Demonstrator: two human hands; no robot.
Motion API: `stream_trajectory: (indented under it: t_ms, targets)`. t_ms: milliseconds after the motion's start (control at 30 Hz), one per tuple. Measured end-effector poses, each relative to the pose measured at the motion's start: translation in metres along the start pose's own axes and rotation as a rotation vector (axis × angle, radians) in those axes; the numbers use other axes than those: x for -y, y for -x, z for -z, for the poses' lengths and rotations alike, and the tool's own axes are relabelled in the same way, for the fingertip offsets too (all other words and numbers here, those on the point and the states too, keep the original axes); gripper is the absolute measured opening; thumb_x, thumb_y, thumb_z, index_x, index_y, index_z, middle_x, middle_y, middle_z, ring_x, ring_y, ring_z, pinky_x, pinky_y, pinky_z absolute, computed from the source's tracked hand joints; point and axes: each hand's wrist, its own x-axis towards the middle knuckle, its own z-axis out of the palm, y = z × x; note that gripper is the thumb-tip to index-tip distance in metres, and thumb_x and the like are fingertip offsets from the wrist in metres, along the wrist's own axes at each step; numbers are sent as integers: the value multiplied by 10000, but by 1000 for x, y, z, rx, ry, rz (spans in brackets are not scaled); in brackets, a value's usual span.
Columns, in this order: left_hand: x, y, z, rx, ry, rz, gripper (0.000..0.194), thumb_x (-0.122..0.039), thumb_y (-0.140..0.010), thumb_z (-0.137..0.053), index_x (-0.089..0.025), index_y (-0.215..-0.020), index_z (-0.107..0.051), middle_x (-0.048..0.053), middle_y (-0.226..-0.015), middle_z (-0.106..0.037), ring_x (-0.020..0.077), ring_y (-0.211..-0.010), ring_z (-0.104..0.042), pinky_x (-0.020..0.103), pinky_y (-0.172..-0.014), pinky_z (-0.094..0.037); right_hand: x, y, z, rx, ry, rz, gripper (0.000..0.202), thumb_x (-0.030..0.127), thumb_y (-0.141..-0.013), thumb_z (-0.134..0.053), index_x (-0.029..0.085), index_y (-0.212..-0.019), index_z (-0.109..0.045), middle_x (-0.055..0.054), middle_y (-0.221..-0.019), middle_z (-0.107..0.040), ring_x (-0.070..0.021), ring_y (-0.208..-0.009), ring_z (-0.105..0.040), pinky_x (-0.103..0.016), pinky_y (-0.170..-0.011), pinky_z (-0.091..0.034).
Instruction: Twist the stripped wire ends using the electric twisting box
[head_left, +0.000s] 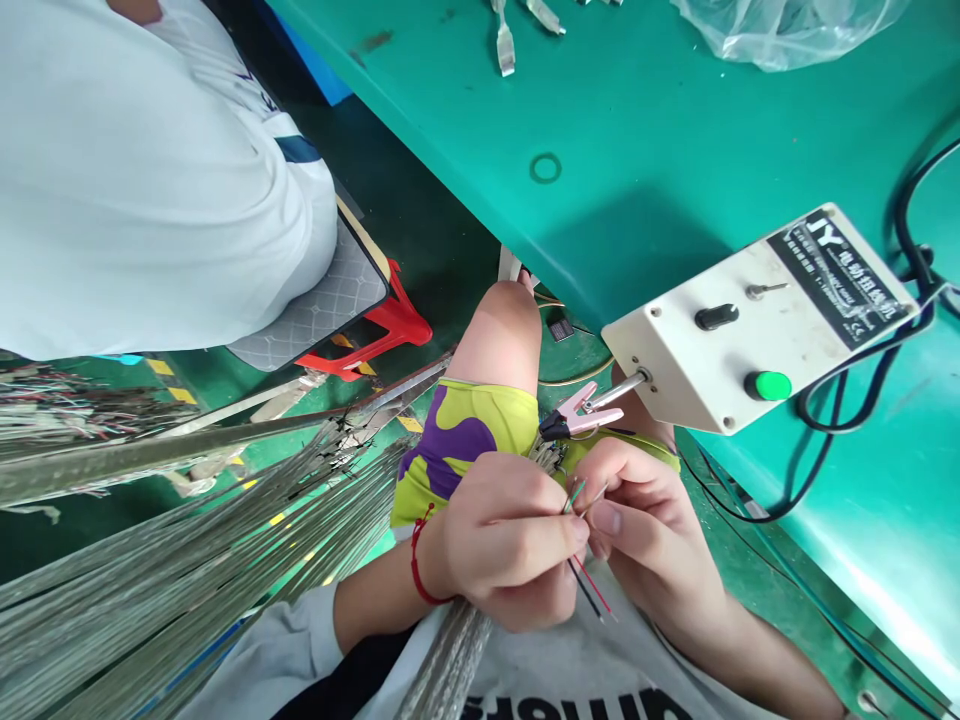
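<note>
My left hand (517,545), with a red cord bracelet (418,560) at its wrist, is closed in a pinch on a cable's thin wires. A green wire (574,494) sticks up from its fingertips; a red wire (596,588) and a black wire (586,590) point down. Right beside it, my right hand (645,520) pinches a pale wire (598,497) between thumb and forefinger. Beneath my left wrist runs a bundle of grey braided cables (454,660) across my lap. Just above the hands is a pink clip (586,414) on the shaft of a white machine box (757,320).
The box sits at the edge of the green table (465,110), with black cords (810,480) behind it. Metal connectors (505,50) and a plastic bag (795,30) lie farther back. Many cables (225,560) hang at left. A person in a white shirt (165,200) sits on a red stool (397,325).
</note>
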Motion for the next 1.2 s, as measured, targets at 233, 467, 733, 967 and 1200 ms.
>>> stream_trajectory:
  t_ms: [233, 467, 733, 967, 1200]
  targets:
    - [8, -13, 4, 121, 164, -53, 145, -315, -1197, -621, -208, -1224, -715, 11, -803, -819, 136, -533, -673, 265, -577, -601, 4, -1, 2, -55, 33, 0, 154, 377, -1043, -914, 272, -943, -863, 45, -683, -663, -134, -562, -425, -289, -560, -341]
    - [8, -11, 6, 171, 179, 41, 100, -322, -1196, -659, -246, -1172, -720, -4, -802, -821, 141, -579, -726, 251, -628, -615, 1, -5, 3, -93, 42, -2, 189, 401, -1004, -945, 261, -921, -849, 45, -666, -635, -131, -549, -398, -280, -533, -333]
    - [8, -13, 3, 165, 186, 69, 107, -271, -1164, -729, -234, -1070, -695, -52, -730, -778, 102, -545, -696, 211, -607, -581, 1, -6, 3, -56, -16, -26, 155, 374, -1029, -931, 264, -952, -853, 41, -699, -671, -116, -541, -425, -254, -514, -354]
    - [6, -8, 6, 93, 72, 19, 84, -158, -1086, -719, -229, -1064, -681, -60, -683, -769, 92, -488, -672, 211, -582, -560, -2, -11, 2, 3, 34, 2, 153, 343, -1075, -906, 264, -954, -853, 42, -677, -656, -118, -567, -406, -253, -535, -323]
    - [7, 0, 21, -70, -110, 65, 36, -253, -1156, -700, -217, -1152, -701, -32, -738, -795, 114, -478, -661, 228, -538, -583, -12, -33, 4, -118, 78, 85, 457, 691, -1104, -790, 240, -1045, -835, 39, -674, -516, -143, -578, -297, -312, -537, -222]
